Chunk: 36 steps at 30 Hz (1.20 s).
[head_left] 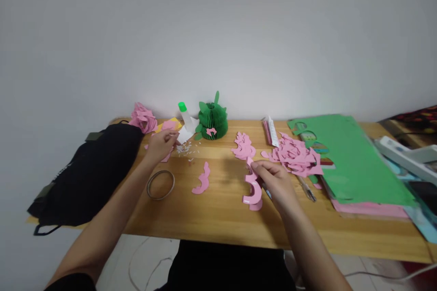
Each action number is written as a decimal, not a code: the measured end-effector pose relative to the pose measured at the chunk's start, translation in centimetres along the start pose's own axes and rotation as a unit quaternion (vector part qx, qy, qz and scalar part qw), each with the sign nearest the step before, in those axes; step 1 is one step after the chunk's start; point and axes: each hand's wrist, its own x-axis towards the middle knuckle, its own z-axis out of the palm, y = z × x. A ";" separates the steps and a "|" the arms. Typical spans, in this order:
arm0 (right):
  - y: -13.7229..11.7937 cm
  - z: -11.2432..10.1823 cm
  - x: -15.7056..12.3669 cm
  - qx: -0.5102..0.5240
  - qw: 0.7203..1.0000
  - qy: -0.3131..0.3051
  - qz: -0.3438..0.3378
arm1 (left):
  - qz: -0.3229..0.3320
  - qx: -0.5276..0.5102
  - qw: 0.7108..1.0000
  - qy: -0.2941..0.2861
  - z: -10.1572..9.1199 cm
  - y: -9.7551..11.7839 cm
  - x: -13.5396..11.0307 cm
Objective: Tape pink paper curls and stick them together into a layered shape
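Note:
My right hand [275,179] pinches the top end of a curved pink paper cutout [253,196], held above the table. Its lower part carries small whitish marks. At the left, my left hand [161,145] has its fingertips closed beside a scatter of small white paper bits [186,148]; whatever they hold is too small to make out. Between the hands, another wavy pink cutout [203,179] lies flat on the wood. Behind the right hand rests a small pile of similar pink pieces [243,146]. A green honeycomb paper ball [213,122] with leaf shapes and a pink piece stands near the wall.
A green-capped glue stick [185,116] stands by the wall. A tape ring [160,185] lies near my left forearm, beside a black bag [92,173]. Rightward are pink scraps [295,154], a utility knife [307,189], green paper sheets [365,159] and a white power strip [406,157].

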 end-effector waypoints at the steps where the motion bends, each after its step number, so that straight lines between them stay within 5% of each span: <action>1: -0.5 0.2 0.2 -0.006 1.000 -0.010 -0.008 | 0.004 -0.011 1.000 -0.002 0.1 1.0 -0.3; 9: -6.3 2.7 0.3 -0.088 0.980 -0.081 -0.162 | 0.134 -0.177 0.963 -0.154 3.1 12.4 -5.6; 12: -7.5 2.8 -0.3 -0.116 0.965 -0.083 -0.219 | 0.191 -0.231 0.946 -0.120 3.8 14.8 -6.5; 15: -8.2 2.6 -0.7 -0.124 0.954 -0.090 -0.257 | 0.208 -0.245 0.943 -0.085 3.9 15.7 -6.9; 36: -7.8 1.9 -0.9 -0.069 0.932 -0.125 -0.334 | 0.172 -0.340 0.917 -0.121 2.9 16.6 -8.1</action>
